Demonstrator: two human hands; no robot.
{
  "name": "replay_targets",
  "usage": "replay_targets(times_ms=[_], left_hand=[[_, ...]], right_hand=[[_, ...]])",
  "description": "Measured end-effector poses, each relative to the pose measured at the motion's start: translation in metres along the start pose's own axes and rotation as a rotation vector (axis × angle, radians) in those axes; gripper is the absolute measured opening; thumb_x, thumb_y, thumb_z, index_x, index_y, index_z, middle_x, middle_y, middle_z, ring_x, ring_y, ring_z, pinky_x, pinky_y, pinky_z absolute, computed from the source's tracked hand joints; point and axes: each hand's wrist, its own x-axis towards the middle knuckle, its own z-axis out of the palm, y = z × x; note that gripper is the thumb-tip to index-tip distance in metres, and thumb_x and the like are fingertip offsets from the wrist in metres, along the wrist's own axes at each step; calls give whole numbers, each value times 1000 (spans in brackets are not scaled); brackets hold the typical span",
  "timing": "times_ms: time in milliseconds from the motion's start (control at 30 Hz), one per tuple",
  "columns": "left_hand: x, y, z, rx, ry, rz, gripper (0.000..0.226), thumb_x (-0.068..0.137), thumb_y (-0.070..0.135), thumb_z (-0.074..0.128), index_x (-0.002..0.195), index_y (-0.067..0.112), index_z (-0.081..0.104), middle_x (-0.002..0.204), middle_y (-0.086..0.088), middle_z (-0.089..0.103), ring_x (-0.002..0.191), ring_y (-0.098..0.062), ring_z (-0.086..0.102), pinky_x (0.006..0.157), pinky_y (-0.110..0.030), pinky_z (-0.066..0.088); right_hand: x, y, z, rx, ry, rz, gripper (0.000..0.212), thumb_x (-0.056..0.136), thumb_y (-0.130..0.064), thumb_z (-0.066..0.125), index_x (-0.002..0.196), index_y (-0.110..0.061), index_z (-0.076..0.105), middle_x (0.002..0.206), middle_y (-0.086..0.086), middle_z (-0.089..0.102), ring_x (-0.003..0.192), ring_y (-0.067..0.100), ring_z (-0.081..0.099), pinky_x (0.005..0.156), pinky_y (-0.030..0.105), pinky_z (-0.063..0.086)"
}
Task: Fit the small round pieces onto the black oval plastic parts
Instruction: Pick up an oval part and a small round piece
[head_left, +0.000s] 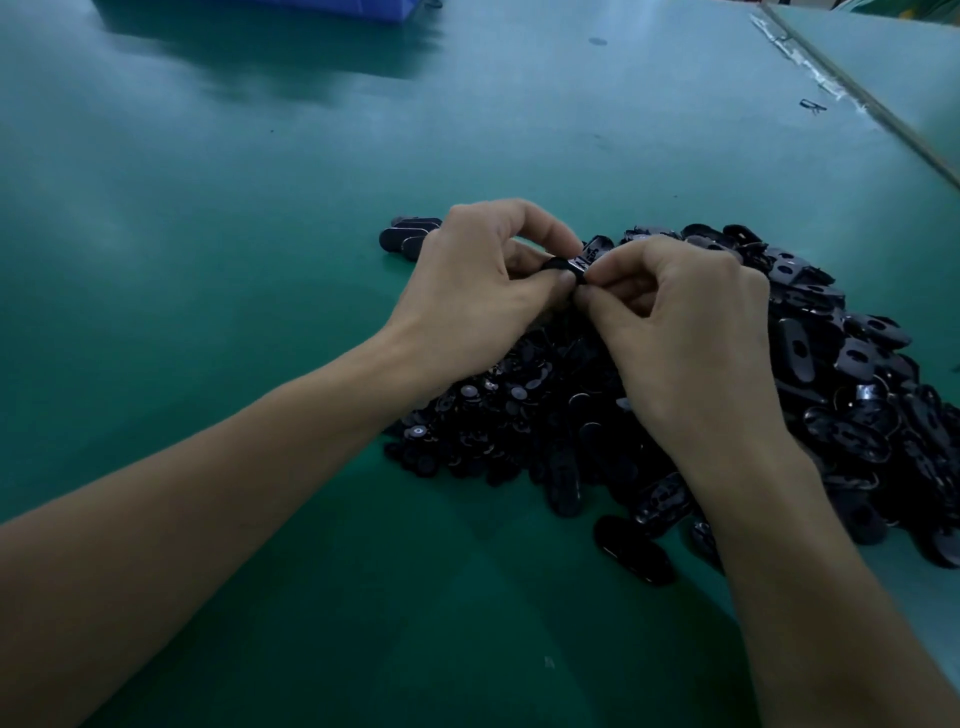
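Both hands meet above a heap of black parts on the green table (260, 312). My left hand (478, 291) and my right hand (680, 322) pinch one black oval part (567, 266) between thumbs and forefingers; most of it is hidden by the fingertips. Whether a round piece sits on it I cannot tell. Below my left wrist lies a pile of small round pieces (467, 410), some with pale centres. To the right spreads a big pile of black oval parts (852, 374) with keyhole slots.
A few black oval parts (402, 236) lie apart just left of my left hand. A blue container (260, 8) stands at the table's far edge. A seam with a pale strip (852, 93) runs diagonally at the far right.
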Motion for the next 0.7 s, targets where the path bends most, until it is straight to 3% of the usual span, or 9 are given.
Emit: replay_targets(times_ms=[133,233,333,533,700], left_hand=[[0,0,-1,-94,-18,-64,22,84,-1,72,82,21,68,71,-6,74,67,-21,70,78,-41,61],[-1,1,0,-79,-8,-55,22,84,-1,72,83,21,69,73,-8,75,71,-29,73,81,-46,61],[-2,2,0,-39,2,-20,21,83,-1,71,84,21,69,72,-4,74,70,-25,73,79,-46,61],[-2,3,0,35,16,31,20,79,7,74,85,26,71,77,-3,74,75,-18,74,81,-42,61],[-3,3,1,43,29,60,21,74,12,72,84,30,70,76,4,74,72,-11,72,78,-32,60]], right_hand=[[1,0,1,-10,-6,-28,4,88,-18,73,92,-20,73,84,-2,70,80,16,65,81,40,55],[0,0,1,-3,-4,-32,6,89,-17,70,89,-23,70,81,-7,68,78,12,64,81,34,53],[0,-2,0,32,4,-11,14,88,-17,69,83,-29,64,73,-19,63,71,3,62,76,24,52],[1,0,1,186,19,107,15,82,-20,71,77,-32,63,68,-14,67,67,2,66,71,31,58],[1,2,3,296,48,195,8,77,-25,71,74,-31,66,69,-6,71,68,15,72,72,47,60]])
